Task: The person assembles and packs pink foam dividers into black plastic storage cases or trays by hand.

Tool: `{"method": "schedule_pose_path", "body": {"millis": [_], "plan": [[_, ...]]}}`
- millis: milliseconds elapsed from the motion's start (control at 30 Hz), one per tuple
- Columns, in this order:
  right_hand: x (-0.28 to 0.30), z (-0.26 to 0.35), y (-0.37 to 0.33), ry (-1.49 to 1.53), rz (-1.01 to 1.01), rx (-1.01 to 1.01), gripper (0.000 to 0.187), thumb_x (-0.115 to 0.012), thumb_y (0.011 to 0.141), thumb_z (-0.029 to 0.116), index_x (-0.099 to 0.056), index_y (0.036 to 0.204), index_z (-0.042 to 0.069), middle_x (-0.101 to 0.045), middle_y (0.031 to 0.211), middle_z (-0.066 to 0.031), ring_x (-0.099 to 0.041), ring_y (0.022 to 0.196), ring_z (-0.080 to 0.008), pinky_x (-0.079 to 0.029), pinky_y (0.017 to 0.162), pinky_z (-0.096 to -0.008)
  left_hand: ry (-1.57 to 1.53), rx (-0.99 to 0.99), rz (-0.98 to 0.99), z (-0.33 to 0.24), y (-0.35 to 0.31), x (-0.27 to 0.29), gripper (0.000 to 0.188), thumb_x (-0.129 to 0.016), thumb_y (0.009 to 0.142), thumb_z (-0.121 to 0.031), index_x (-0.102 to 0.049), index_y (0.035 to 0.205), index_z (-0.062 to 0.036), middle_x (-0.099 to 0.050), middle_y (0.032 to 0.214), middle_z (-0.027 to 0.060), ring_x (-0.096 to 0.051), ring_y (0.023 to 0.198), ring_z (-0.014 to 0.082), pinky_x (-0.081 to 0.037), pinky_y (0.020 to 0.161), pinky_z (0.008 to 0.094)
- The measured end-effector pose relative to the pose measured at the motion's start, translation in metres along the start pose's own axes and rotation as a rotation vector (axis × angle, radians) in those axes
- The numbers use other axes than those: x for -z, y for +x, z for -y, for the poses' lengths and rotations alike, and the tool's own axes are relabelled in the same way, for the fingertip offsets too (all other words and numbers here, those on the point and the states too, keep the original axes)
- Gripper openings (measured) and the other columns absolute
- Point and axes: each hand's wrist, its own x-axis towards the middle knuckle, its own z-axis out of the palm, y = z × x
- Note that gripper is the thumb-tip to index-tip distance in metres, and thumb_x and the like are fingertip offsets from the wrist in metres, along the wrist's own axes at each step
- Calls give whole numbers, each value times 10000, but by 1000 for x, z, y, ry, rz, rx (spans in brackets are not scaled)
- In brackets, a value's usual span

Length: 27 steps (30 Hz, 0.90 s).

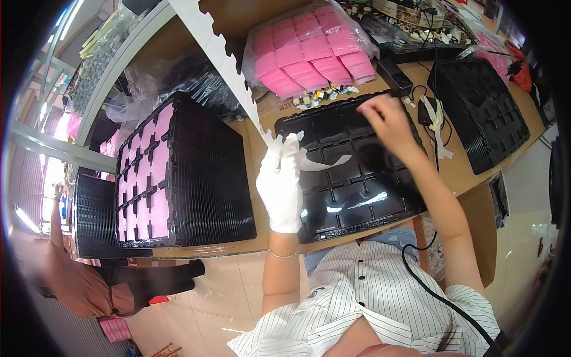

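My left hand (281, 190), in a white glove, is closed at the lower end of a long white strip (223, 65) with a jagged, tooth-like edge, which rises to the upper left. A small curled white piece (324, 164) sticks out beside the glove. Below the hands lies a black plastic tray (339, 202) with shallow square compartments. Over the tray's far right part is my bare right hand (386, 122), its fingers curled together. Whatever is between those fingers, if anything, is too small to tell.
To the left stands a tall stack of black trays (208, 178) with pink pads on its face. A bag of pink pads (309, 50) lies at the back, near small loose parts (324, 95). More black trays (485, 110) are at right. Another person (101, 285) stands at far left.
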Motion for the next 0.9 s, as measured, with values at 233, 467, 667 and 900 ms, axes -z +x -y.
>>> {"method": "schedule_pose_path", "body": {"millis": [233,467,667,900], "plan": [[-1,149,-9,623,190,-161,141,-702,886,115,-655,961,6,-657,901,-41,-602,829,-117,-470,829,-273,33,-116,-12,24,-2,1,181,-656,963,-202,-637,1007,-28,-552,807,-64,-406,662,7,-317,570,185],[-10,145,-15,780,253,-393,171,-712,865,131,-655,944,-9,-691,867,-63,-645,827,-116,-511,758,-281,295,-218,58,-12,-3,16,123,-640,953,-112,-680,981,1,-657,860,20,-542,747,60,-441,656,220],[-18,155,-25,865,247,-506,123,-724,850,116,-677,884,7,-684,884,-72,-638,811,-142,-504,750,-285,184,-297,21,8,-7,24,136,-686,928,-138,-667,915,-4,-624,766,-1,-505,675,49,-415,599,221],[-33,145,-53,-72,-436,564,272,-824,662,106,-716,906,160,-563,931,9,-504,859,-196,-413,796,-362,125,-103,25,-3,-5,25,101,-643,948,-110,-674,932,-15,-598,751,-5,-492,636,39,-408,574,222]]}}
